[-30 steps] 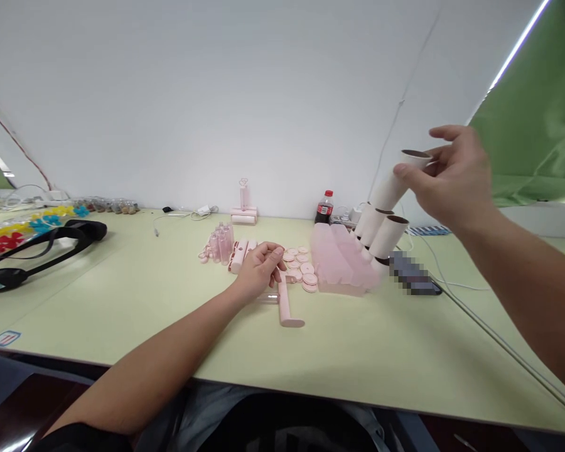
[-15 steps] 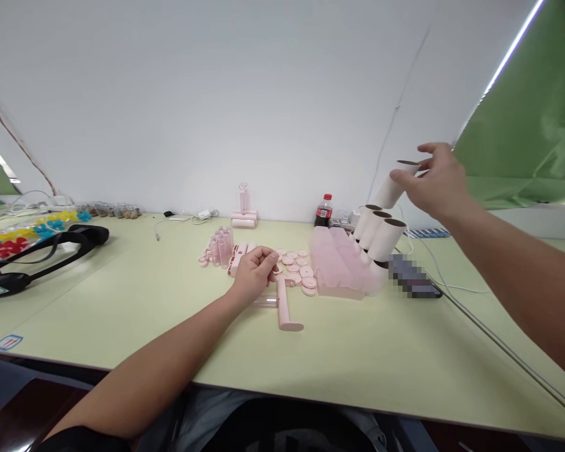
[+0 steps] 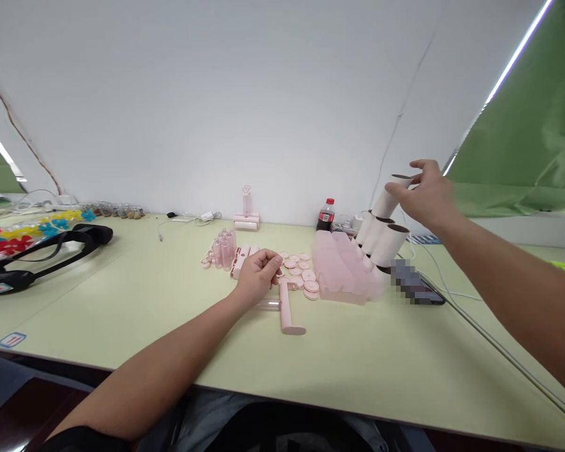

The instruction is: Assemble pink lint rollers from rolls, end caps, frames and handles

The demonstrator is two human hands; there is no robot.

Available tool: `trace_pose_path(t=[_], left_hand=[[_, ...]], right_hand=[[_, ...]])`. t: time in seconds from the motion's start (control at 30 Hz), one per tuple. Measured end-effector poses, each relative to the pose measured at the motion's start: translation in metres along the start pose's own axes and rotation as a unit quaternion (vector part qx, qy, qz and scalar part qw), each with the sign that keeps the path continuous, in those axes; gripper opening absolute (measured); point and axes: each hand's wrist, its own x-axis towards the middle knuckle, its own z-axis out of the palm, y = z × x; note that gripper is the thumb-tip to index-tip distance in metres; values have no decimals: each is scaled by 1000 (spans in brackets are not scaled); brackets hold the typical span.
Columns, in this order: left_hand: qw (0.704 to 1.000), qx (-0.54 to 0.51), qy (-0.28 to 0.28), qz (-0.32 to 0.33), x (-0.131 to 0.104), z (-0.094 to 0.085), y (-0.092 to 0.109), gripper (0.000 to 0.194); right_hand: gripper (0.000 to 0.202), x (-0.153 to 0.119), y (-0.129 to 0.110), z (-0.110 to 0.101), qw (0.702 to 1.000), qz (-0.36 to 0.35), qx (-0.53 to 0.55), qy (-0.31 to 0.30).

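R hand (image 3: 426, 196) is pinching the top rim of a white roll (image 3: 387, 199) w/ thumb and fingers closed narrow on it; the roll's long axis is tilting, dark open end pointing up and to the right, lower end meeting the other white rolls (image 3: 381, 233). Those are leaning the same way, stacked at the right end of the pink tray (image 3: 341, 273), which serves as landmark here. L hand (image 3: 258, 273) is resting on the table (image 3: 169, 314) just left of the tray, fingers curled loosely shut; can't tell if anything's inside. A pink handle (image 3: 287, 307) is lying just beside that hand, long axis running toward the person, touching a clear tube (image 3: 267, 304). Pink discs (image 3: 304, 276) are lying between hand and tray; pink bottles (image 3: 223, 250) further left. Behind the tray, a cola bottle (image 3: 326, 215) is standing upright w/ red label, writing too small to read. Right of the tray, a blurred dark item (image 3: 414, 285). Far left of the tray, black straps (image 3: 47, 251) and coloured flowers (image 3: 19, 231).
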Motion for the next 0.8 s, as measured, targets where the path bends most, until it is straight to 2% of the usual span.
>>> trace_pose_path(t=[0.5,0.67,0.8], left_hand=[[1000,12,-6,-5,0,0,0,28],[1000,20,-7,-7,0,0,-2,30],[999,40,-24,-9,0,-1,-1,30]], right_hand=[[52,3,2,1,1000,-21,6,10],[55,5,4,2,1000,-27,-10,4],[62,6,2,1,1000,-1,-24,-14]])
